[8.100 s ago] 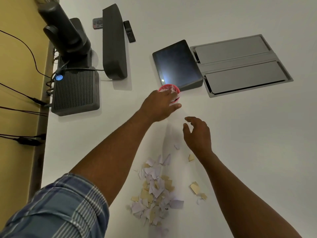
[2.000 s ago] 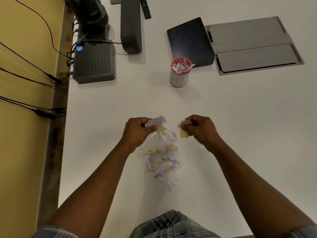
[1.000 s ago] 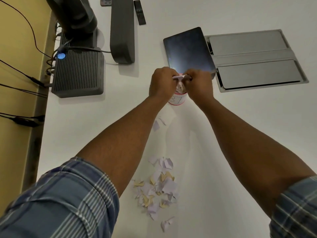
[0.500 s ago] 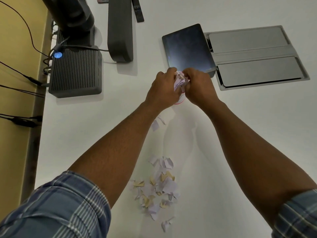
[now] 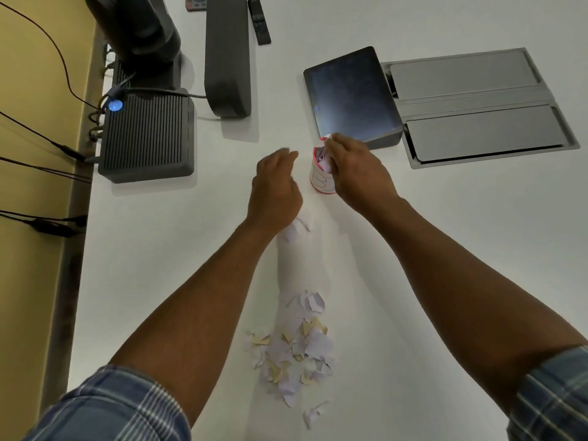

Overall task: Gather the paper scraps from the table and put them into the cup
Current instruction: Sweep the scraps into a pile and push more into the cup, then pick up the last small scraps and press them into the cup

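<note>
right hand [image 5: 356, 173] is at the cup [image 5: 322, 178], fingers curled down into its mouth pressing scraps in, so this is the stuffing step. left hand [image 5: 275, 189] hovers just left of the cup, fingers loosely curled, nothing in it that i can see. cup sits mid-table [image 5: 445, 249] just near of the tablet [image 5: 350, 97], already pretty full. next move i'd guess: go back to the pile [image 5: 296, 348] near the body, plus two strays [image 5: 294, 229] by the left wrist. cup has some curvy markings, can't read them.
</note>
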Motion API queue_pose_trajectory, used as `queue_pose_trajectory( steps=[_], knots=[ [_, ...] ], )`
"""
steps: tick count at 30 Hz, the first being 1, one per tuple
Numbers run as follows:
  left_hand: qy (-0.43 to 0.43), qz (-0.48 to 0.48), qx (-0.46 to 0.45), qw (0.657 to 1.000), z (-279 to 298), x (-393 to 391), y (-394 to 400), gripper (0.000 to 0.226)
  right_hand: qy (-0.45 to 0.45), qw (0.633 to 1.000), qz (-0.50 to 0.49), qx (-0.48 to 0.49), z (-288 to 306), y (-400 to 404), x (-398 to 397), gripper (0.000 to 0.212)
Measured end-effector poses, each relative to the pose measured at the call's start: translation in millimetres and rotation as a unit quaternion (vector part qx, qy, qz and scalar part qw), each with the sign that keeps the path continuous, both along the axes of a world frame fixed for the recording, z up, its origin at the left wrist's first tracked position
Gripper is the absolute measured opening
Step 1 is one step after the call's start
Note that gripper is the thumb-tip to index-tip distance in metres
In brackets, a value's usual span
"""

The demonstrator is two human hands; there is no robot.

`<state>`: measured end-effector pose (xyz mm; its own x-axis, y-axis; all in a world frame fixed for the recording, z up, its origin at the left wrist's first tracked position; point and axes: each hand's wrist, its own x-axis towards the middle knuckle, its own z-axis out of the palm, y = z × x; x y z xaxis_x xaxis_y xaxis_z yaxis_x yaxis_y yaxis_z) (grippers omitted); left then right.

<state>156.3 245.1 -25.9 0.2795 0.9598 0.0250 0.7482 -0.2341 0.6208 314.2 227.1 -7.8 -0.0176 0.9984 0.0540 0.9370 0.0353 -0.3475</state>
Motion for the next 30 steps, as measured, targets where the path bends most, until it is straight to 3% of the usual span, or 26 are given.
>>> queue_pose_trajectory(
  steps=[4, 7, 9, 11, 13, 17, 21, 23, 26, 30],
  knots=[
    [-0.008, 0.020, -0.025, 0.999, -23, -25, -30, 0.039, -0.037, 0.999, 0.010, 0.005, -4, 2, -2, 0.042],
    [0.005, 0.007, -0.034, 0.999, -35, -37, -49, 0.038, -0.086, 0.992, -0.012, -0.088, -5, 21, -4, 0.044],
    [0.015, 0.002, -0.044, 0.999, -41, -40, -58, 0.037, -0.044, 0.975, -0.090, -0.200, -8, 40, -4, 0.039],
    [0.034, -0.007, -0.047, 0.998, -44, -42, -62, 0.037, 0.003, 0.966, -0.138, -0.217, -13, 53, -5, 0.030],
    [0.057, -0.024, -0.044, 0.997, -48, -42, -64, 0.037, -0.028, 0.971, -0.123, -0.203, -15, 62, -7, 0.025],
    [0.082, -0.045, -0.052, 0.994, -56, -43, -65, 0.037, -0.185, 0.957, -0.043, -0.222, -8, 67, -10, 0.029],
    [0.098, -0.075, -0.062, 0.991, -63, -43, -68, 0.039, -0.235, 0.936, 0.012, -0.261, 2, 71, -11, 0.037],
    [0.115, -0.083, -0.053, 0.989, -67, -41, -71, 0.042, -0.214, 0.944, 0.010, -0.253, 8, 68, -10, 0.037],
    [0.148, -0.105, -0.030, 0.983, -69, -37, -74, 0.055, -0.099, 0.972, -0.044, -0.208, 21, 50, -8, 0.038],
    [0.211, -0.197, -0.007, 0.957, -71, -38, -82, 0.063, 0.029, 0.994, -0.088, 0.053, 20, -9, -12, 0.033]
  ],
)
